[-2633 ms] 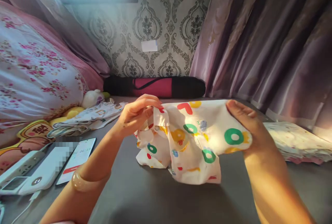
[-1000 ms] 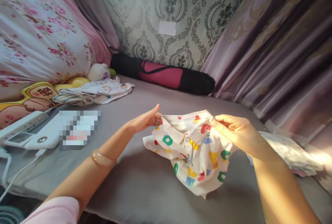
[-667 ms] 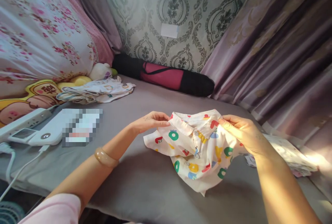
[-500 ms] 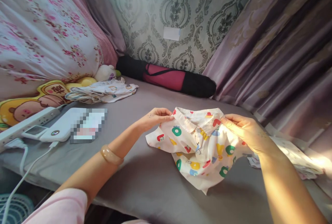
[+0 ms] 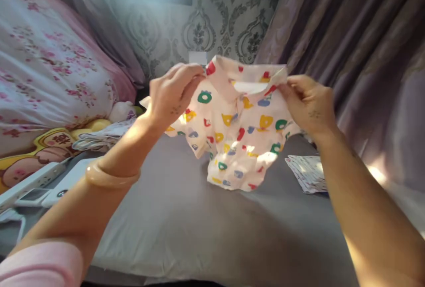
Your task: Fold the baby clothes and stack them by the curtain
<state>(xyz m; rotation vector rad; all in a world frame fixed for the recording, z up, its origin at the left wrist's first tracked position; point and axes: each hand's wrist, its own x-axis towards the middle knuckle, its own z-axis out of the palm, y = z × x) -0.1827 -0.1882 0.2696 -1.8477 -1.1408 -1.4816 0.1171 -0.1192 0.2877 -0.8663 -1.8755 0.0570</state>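
the left hand (image 5: 174, 94) and right hand (image 5: 310, 105) pinch the shirt (image 5: 244, 134) beside its collar (image 5: 226, 76), likely the best hold for cloth that looks light, soft and floppy.

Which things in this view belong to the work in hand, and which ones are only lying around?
In the work:
white fabric shirt with colourful print
left hand and right hand, both gripping the shirt

Lying around:
pale printed folded cloth stack, right
whitish folded cloth pile, left
long white plastic power strip
yellow-and-pink cartoon cushion
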